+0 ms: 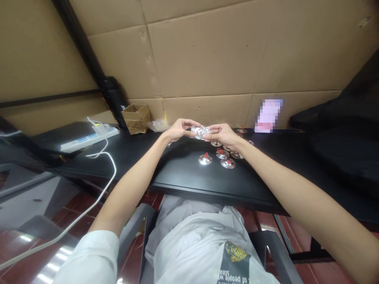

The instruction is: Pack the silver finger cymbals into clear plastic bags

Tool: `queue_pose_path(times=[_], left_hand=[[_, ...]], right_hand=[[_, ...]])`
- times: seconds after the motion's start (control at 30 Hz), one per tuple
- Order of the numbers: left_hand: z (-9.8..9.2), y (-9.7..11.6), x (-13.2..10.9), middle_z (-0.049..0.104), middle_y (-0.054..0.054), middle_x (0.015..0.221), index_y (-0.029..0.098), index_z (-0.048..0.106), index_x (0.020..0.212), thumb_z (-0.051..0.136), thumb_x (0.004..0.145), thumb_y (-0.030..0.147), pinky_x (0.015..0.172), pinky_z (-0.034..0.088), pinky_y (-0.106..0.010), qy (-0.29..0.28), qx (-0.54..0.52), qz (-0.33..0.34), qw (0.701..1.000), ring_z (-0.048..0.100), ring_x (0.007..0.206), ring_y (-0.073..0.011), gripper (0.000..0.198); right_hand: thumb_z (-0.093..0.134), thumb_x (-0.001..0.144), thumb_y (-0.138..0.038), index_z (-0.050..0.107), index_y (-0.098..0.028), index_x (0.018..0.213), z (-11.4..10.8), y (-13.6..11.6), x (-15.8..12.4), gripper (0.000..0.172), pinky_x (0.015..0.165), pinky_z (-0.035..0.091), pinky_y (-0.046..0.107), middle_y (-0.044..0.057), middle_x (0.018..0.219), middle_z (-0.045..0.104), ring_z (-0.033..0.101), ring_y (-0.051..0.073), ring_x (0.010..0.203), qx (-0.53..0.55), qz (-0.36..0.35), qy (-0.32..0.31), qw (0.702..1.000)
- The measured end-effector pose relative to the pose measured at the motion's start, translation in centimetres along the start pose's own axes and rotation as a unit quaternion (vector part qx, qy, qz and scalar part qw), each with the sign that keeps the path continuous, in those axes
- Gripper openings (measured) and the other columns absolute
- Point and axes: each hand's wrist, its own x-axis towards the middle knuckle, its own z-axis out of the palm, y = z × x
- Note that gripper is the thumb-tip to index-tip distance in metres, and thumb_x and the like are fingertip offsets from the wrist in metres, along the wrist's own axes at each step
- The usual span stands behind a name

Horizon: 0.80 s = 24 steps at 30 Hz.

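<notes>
Both hands are raised above the back part of the black table, holding a shiny silver finger cymbal between them. It has a crinkled, glossy look, and I cannot tell whether clear plastic is around it. My left hand pinches its left edge with thumb and fingers. On the opposite side, my right hand closes thumb and fingers on the right edge. Just below lies a single finger cymbal with a red loop. Several more, among them a front finger cymbal, are clustered under my right hand and partly hidden by it.
A small open cardboard box stands at the back left, beside a clear plastic bag and a black bottle. Farther left lies a white power strip with a cable. A blurred phone leans on the cardboard wall. Dark fabric covers the right.
</notes>
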Motion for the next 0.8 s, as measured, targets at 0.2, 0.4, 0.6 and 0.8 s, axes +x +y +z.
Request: queue_pose_path(times=[0.2, 0.4, 0.6, 0.8], left_hand=[[-0.3, 0.3, 0.0, 0.081, -0.015, 0.108, 0.011, 0.084, 0.104, 0.1, 0.058, 0.018, 0.086, 0.062, -0.038, 0.014, 0.015, -0.019, 1.0, 0.075, 0.099, -0.0242, 0.049], [-0.6, -1.0, 0.2, 0.081, -0.012, 0.094, 0.011, 0.083, 0.099, 0.097, 0.059, 0.015, 0.09, 0.064, -0.043, 0.116, 0.022, -0.092, 0.989, 0.075, 0.086, -0.0212, 0.042], [-2.4, -3.6, 1.0, 0.079, -0.011, 0.092, 0.013, 0.073, 0.092, 0.098, 0.062, 0.01, 0.096, 0.064, -0.045, 0.281, 0.026, -0.151, 0.947, 0.078, 0.089, -0.0221, 0.039], [-3.2, -4.1, 1.1, 0.067, -0.021, 0.15, 0.017, 0.067, 0.14, 0.093, 0.073, 0.018, 0.121, 0.049, -0.046, 0.227, 0.212, -0.095, 0.946, 0.063, 0.143, -0.0333, 0.072]], right_hand=[[0.1, 0.066, -0.009, 0.083, -0.016, 0.099, 0.5, 0.4, 0.6, 0.038, 0.088, 0.072, 0.038, 0.009, 0.091, 0.084, 0.081, 0.022, 0.083, 0.032, 0.007, -0.024, 0.999], [0.08, 0.076, 0.001, 0.07, -0.015, 0.119, 0.5, 0.6, 0.8, 0.047, 0.091, 0.071, 0.046, 0.012, 0.096, 0.083, 0.083, 0.026, 0.087, 0.048, 0.035, 0.057, 0.997], [0.064, 0.084, -0.008, 0.063, -0.018, 0.116, -0.6, 0.8, 1.5, 0.034, 0.066, 0.066, 0.037, 0.013, 0.103, 0.082, 0.077, 0.021, 0.069, -0.038, 0.008, 0.196, 0.98], [0.054, 0.09, -0.018, 0.072, -0.021, 0.112, -2.6, 1.3, 1.9, 0.029, 0.078, 0.058, 0.038, 0.009, 0.097, 0.084, 0.076, 0.025, 0.083, -0.308, -0.041, 0.289, 0.905]])
